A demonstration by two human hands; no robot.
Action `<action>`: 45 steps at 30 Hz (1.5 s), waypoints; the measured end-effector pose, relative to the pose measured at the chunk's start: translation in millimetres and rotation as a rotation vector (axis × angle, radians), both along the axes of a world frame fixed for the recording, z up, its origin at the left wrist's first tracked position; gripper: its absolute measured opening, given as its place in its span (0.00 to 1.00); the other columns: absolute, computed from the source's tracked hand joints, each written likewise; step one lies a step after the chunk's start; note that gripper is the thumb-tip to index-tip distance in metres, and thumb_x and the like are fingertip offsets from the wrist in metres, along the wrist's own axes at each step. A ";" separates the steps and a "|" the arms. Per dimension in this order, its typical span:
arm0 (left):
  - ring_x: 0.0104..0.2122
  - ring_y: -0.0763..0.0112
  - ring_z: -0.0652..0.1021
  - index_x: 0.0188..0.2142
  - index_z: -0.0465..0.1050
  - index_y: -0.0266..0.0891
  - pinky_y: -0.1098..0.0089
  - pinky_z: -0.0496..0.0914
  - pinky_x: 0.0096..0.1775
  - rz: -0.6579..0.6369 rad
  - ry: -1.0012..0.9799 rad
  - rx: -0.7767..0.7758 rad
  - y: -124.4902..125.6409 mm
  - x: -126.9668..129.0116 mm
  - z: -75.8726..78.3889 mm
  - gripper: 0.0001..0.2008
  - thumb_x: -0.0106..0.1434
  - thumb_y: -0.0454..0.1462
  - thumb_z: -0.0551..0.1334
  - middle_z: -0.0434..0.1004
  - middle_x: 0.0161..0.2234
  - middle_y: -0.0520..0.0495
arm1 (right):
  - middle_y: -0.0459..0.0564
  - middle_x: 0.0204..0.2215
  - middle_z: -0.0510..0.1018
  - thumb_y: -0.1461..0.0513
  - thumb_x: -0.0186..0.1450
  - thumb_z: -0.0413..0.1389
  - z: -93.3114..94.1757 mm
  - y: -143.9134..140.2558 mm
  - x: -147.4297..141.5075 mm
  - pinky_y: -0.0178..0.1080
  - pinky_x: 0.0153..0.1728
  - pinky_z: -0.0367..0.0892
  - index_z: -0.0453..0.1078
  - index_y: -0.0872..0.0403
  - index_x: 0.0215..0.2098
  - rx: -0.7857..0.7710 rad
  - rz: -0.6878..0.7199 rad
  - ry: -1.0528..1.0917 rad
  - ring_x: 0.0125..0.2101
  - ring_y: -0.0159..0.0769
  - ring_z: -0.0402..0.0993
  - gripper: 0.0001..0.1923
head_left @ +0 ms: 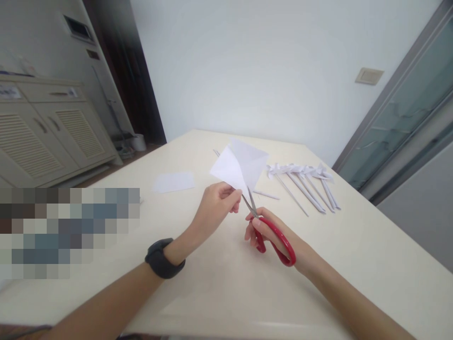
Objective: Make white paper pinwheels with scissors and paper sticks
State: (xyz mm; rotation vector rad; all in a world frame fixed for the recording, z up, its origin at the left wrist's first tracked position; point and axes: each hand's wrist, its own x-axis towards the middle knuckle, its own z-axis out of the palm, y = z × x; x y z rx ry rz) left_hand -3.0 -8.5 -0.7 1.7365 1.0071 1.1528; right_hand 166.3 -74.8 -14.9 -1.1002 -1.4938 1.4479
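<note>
No brand, label or writing can be read anywhere; a small label on the cupboard (46, 132) at the left is too blurred to read.

One folded white paper (240, 167) is held up above the table (371, 255), near its middle. It is pinched at its lower corner between the thumb and fingers of the left hand (214, 208), which are closed tight on it. A black band (163, 259) is worn on the left wrist.

One pair of scissors (271, 233) with red handles is held in the right hand (269, 236). The fingers are curled through the red loops. The two metal blades are nearly closed and are pointed up at the bottom edge of the paper, where they touch it just beside the left thumb.

One flat white sheet (174, 182) is laid on the table, to the left of the hands and well apart from them. A row of white paper pinwheels on sticks (304, 182) is laid on the table to the right, behind the hands; about five or six can be counted, but they overlap, so the number cannot be told for sure. One thin white stick (266, 194) is laid alone between the held paper and the row.
</note>
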 end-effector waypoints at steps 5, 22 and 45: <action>0.21 0.75 0.68 0.19 0.64 0.37 0.73 0.64 0.27 -0.055 0.043 -0.004 -4.7 2.1 -2.3 0.12 0.58 0.35 0.54 0.67 0.17 0.53 | 0.47 0.31 0.74 0.49 0.65 0.50 1.0 -0.6 -1.9 0.37 0.28 0.62 0.63 0.51 0.40 -0.014 -0.013 0.061 0.26 0.32 0.67 0.15; 0.20 0.75 0.68 0.17 0.65 0.37 0.73 0.64 0.27 -0.122 0.031 -0.079 -7.8 5.9 0.4 0.12 0.56 0.35 0.53 0.66 0.17 0.53 | 0.44 0.28 0.73 0.53 0.62 0.55 13.6 -5.6 -2.6 0.36 0.26 0.61 0.61 0.52 0.30 -0.092 -0.022 0.191 0.23 0.29 0.65 0.12; 0.20 0.75 0.68 0.18 0.65 0.37 0.73 0.64 0.27 -0.153 0.010 -0.100 -4.9 4.5 -2.3 0.12 0.56 0.34 0.52 0.66 0.16 0.53 | 0.45 0.27 0.71 0.56 0.67 0.50 12.0 -6.1 -2.6 0.35 0.25 0.59 0.61 0.53 0.30 -0.027 0.008 0.163 0.23 0.28 0.63 0.10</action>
